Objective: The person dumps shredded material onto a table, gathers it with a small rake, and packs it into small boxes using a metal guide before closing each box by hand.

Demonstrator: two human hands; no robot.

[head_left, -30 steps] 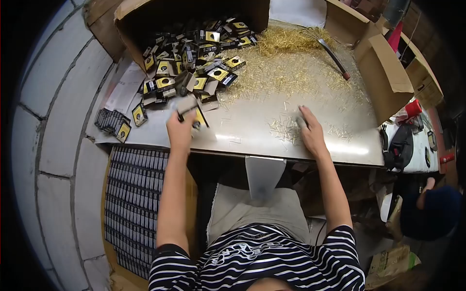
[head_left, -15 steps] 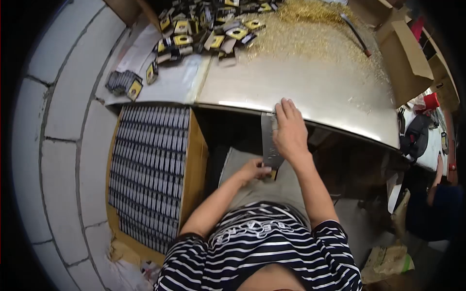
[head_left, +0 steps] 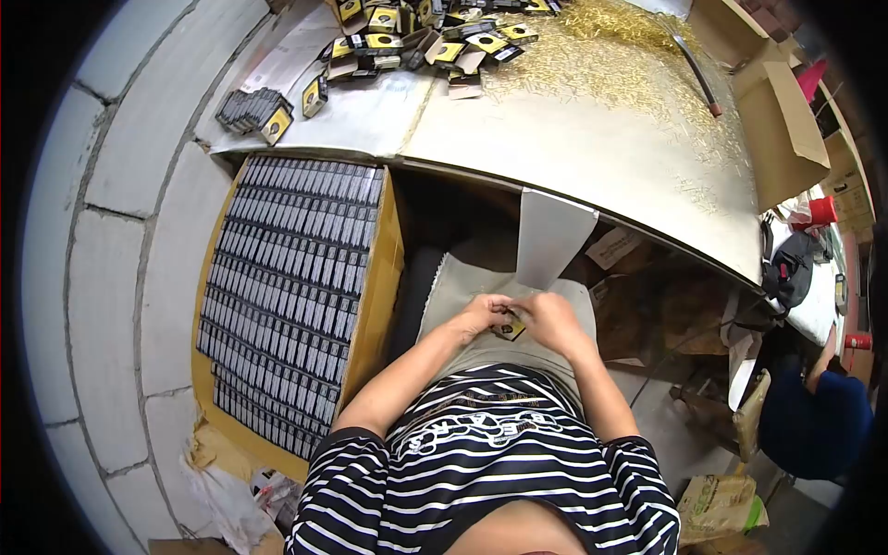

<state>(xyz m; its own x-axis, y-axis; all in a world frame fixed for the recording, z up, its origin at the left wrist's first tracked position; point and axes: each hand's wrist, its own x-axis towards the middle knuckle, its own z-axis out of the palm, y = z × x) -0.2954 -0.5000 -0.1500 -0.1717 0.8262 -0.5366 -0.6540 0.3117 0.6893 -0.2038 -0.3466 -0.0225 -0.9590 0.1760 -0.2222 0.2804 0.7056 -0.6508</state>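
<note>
Above the lap, my left hand [head_left: 475, 316] is closed on a small black and yellow box [head_left: 511, 326]. My right hand [head_left: 551, 322] meets it there, its fingers bent and pinched at the box's upper edge. Fingers cover much of the box, so whether its flap is open is hidden. A grey cloth [head_left: 453, 287] lies over the lap beneath both hands. Just beyond them, a pale flat panel [head_left: 555, 236] hangs down from the table edge.
A carton [head_left: 381, 277] packed with rows of small boxes stands at the left. Loose black and yellow boxes [head_left: 384, 42] are heaped on the table [head_left: 518, 139], near many thin gold-coloured pieces [head_left: 610, 69]. Another person's blue garment [head_left: 814, 416] shows at right.
My right hand has come down from the table edge to the lap and joined my left hand at the small box. The camera view has shifted slightly.
</note>
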